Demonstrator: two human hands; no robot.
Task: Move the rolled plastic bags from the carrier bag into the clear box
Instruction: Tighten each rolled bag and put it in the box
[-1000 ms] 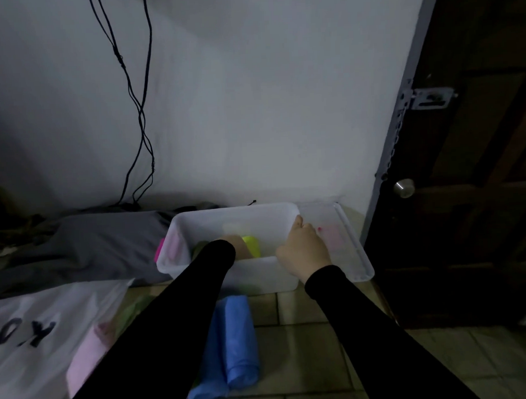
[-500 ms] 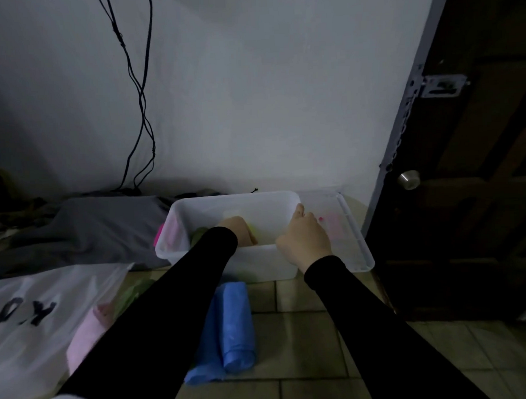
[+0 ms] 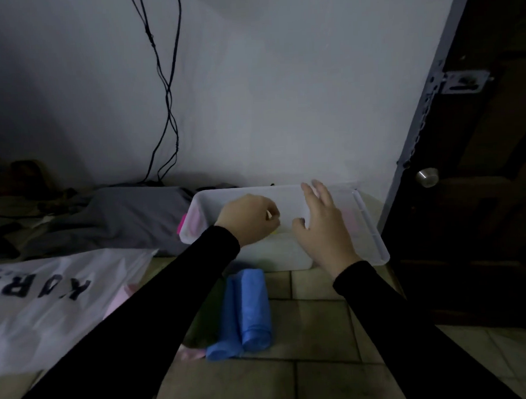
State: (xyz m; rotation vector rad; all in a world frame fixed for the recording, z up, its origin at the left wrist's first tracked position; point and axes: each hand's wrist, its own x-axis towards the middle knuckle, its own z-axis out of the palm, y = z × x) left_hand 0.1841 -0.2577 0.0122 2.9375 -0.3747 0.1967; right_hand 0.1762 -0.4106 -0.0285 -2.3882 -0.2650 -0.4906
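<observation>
Two blue rolled bags (image 3: 248,313) lie side by side on the tiled floor (image 3: 323,374), just in front of the clear box (image 3: 375,242), not in it. Clear box sits on the floor against the white wall (image 3: 281,93), beside the dark door (image 3: 481,189). Pink roll (image 3: 193,225) shows through the box's left end; a bit of yellow-green (image 3: 273,231) peeks out under the left wrist, probably another roll, too hidden to be sure. Left hand (image 3: 247,219) is over the box interior, fingers curled in; whether it holds anything cannot be told from this angle. Right hand (image 3: 323,227) hovers over the box's right part, fingers spread and straight, gripping nothing. Both arms in black sleeves (image 3: 141,340). White carrier bag (image 3: 49,305) with black lettering lies flat on the floor at left, well apart from the box; something pale pink (image 3: 118,302) shows at its opening beside the left sleeve. Grey cloth (image 3: 121,217) heaped behind the carrier bag, touching the box's left end. Black cables (image 3: 168,98) hang down the wall. Round knob (image 3: 427,177) and metal latch (image 3: 461,82) on the door.
</observation>
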